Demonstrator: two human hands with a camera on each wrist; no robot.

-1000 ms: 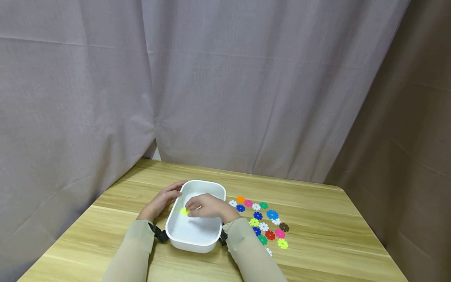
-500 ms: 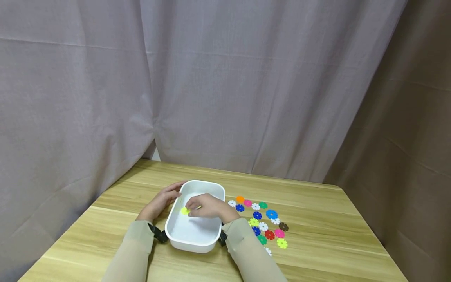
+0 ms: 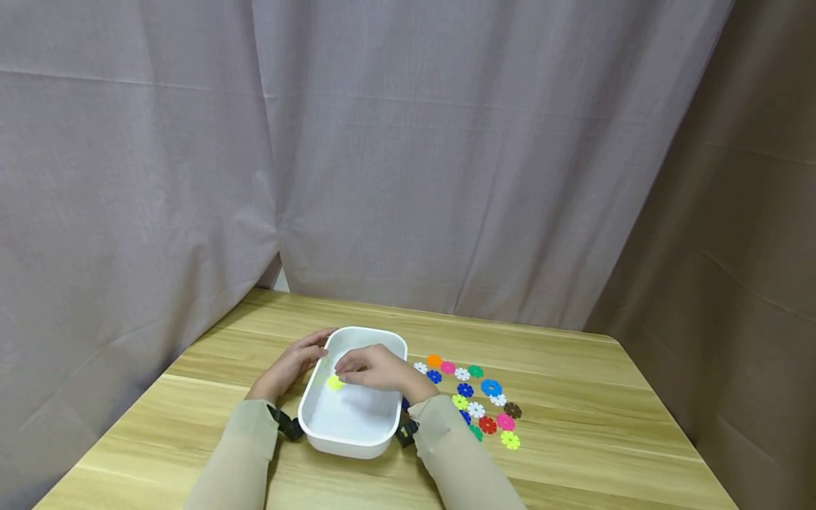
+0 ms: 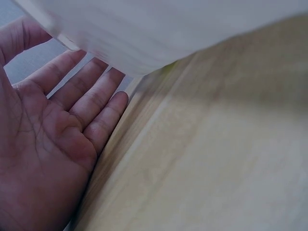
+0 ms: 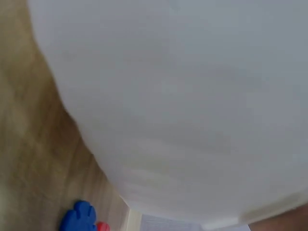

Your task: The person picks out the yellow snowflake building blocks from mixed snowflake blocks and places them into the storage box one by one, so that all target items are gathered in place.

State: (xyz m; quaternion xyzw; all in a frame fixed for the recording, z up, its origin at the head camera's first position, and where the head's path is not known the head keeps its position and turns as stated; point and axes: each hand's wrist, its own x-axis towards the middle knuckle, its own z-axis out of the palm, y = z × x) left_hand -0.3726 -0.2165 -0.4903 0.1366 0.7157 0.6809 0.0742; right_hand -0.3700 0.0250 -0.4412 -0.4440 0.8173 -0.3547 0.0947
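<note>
A white plastic box [image 3: 353, 446] stands on the wooden table in the head view. My left hand [image 3: 295, 365] holds its left side, thumb on the rim and fingers along the outer wall. In the left wrist view, the same left hand [image 4: 53, 125] has its palm facing the box wall [image 4: 159, 33]. Over the box's inside is my right hand [image 3: 376, 370], fingers loosely bent, thumb apart from the index finger, nothing visible between them. A yellow snowflake disc [image 3: 334, 383] lies on the box floor just left of the fingertips. The box wall [image 5: 168, 106] fills most of the right wrist view.
Several notched snowflake discs lie right of the box, among them an orange disc [image 3: 434, 360], a red disc [image 3: 487, 425] and a brown disc [image 3: 513, 410]. My right sleeve [image 3: 459, 453] overlaps the nearest ones. A grey curtain [image 3: 408, 177] hangs behind the table [image 3: 574, 397].
My right hand has risen slightly, and its thumb and index finger have parted. The yellow sliver seen at its fingers before no longer shows there. My left hand stays on the box.
</note>
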